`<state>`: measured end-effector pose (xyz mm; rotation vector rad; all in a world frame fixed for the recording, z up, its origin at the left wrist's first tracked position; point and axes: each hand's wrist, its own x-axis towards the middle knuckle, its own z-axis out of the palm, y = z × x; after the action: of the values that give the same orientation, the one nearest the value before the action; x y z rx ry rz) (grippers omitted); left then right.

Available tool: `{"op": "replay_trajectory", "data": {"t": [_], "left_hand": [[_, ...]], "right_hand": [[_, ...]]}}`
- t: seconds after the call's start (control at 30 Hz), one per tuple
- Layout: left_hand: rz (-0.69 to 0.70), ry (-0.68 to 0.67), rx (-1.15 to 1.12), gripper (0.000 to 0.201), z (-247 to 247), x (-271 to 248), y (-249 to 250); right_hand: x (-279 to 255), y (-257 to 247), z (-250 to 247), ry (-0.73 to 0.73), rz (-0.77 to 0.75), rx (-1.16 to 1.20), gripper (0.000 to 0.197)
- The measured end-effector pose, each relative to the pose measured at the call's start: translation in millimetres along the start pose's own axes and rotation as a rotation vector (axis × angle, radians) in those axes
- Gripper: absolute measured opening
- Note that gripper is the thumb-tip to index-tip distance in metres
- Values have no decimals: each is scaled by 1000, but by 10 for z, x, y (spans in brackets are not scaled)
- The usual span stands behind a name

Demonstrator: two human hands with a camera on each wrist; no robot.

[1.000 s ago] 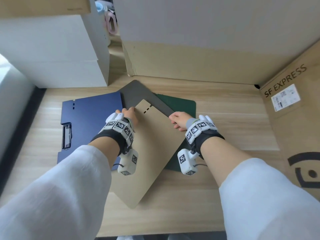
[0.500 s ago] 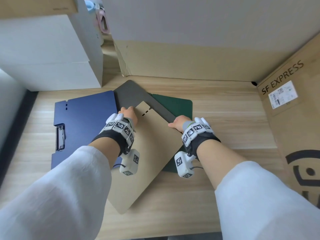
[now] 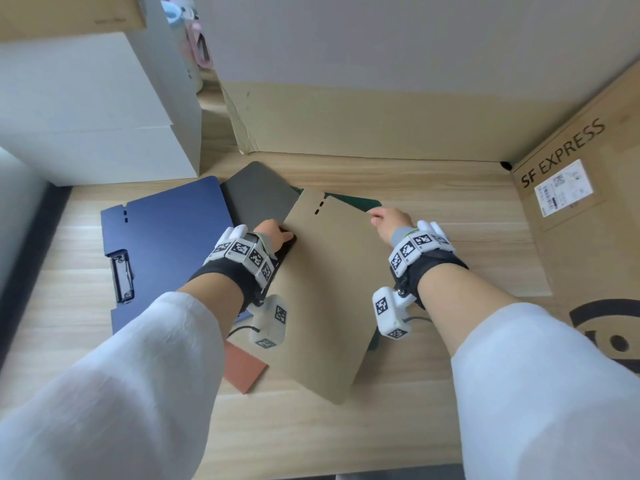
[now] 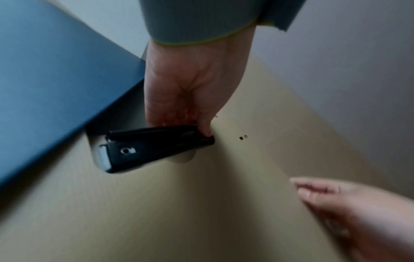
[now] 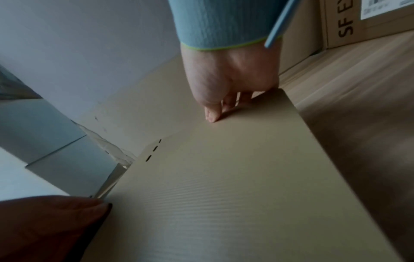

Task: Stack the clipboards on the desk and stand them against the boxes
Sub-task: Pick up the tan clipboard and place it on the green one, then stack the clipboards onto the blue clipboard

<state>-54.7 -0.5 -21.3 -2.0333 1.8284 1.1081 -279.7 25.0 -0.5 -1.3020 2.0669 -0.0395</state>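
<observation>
Holding tan clipboard point(image 3: 325, 289) tilted above other boards on desk point(image 3: 433, 202): left hand point(image 3: 273, 233) pinches black clip point(image 4: 156, 147), right hand point(image 3: 391, 220) grips opposite edge. Judged light, stiff, smooth; hold edges.

top clipboard point(image 3: 325, 292): I see plain tan, faint ribbing in right wrist view, small dark slots at far end
clip point(image 4: 156, 147): black, silver end
left clipboard point(image 3: 166, 244): navy blue, silver clip
far clipboard point(image 3: 258, 195): dark grey
right clipboard point(image 3: 360, 202): dark green sliver
near clipboard point(image 3: 242, 370): rust red corner
desk point(image 3: 433, 209): light wood grain
right box point(image 3: 588, 216): brown, black SF EXPRESS print, white label
left box point(image 3: 86, 109): white
wrist bands point(image 3: 242, 252): I read black-white square markers
</observation>
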Motion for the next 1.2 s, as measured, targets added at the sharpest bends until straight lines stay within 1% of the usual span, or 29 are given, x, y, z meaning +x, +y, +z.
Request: {"op": "replay_trajectory", "data": {"t": [0.07, 0.13, 0.2, 0.27, 0.33, 0.4, 0.53, 0.6, 0.63, 0.7, 0.77, 0.83, 0.9, 0.97, 1.07, 1.13, 1.2], "left_hand": [[-3, -28, -49, 40, 8, -8, 44], [-39, -41, -105, 36, 24, -10, 75], [-83, -36, -184, 40, 28, 3, 63], [-130, -28, -281, 44, 27, 17, 97], [-165, -12, -364, 46, 14, 8, 163], [-188, -5, -417, 46, 5, -2, 220], [-165, -16, -513, 44, 45, -18, 225], [-172, 59, -476, 45, 79, -25, 197], [-175, 130, -410, 45, 88, -23, 170], [-188, 271, -218, 42, 81, -56, 63], [-247, 337, -93, 52, 56, -88, -102], [-331, 332, -47, 63, 8, -116, -278], [-397, 257, -14, 74, -31, -126, -434], [-432, 175, 8, 80, -55, -109, -559], [-425, 132, 0, 89, -32, -132, -618], [-399, 142, 17, 88, 41, -172, -610], [-362, 183, -23, 85, 85, -220, -549]], "right_hand": [[2, 65, -16, 52, 37, -13, 40], [-44, 176, -36, 72, 114, 30, 45], [-89, 276, -3, 65, 178, 109, 49], [-122, 375, 59, 36, 221, 141, 52], [-121, 482, 145, -33, 260, 153, 52], [-146, 532, 197, -102, 268, 159, 50], [-207, 528, 164, -158, 279, 78, 51], [-204, 543, 174, -186, 278, 99, 42], [-194, 561, 191, -183, 270, 129, 37], [-182, 595, 225, -164, 264, 195, 37], [-171, 622, 249, -135, 253, 227, 33], [-170, 634, 276, -113, 282, 265, 42], [-175, 630, 304, -105, 298, 271, 48], [-182, 623, 334, -102, 302, 271, 49], [-175, 629, 368, -87, 299, 270, 49], [-180, 636, 400, -83, 301, 274, 49], [-175, 644, 413, -69, 297, 289, 48]]}}
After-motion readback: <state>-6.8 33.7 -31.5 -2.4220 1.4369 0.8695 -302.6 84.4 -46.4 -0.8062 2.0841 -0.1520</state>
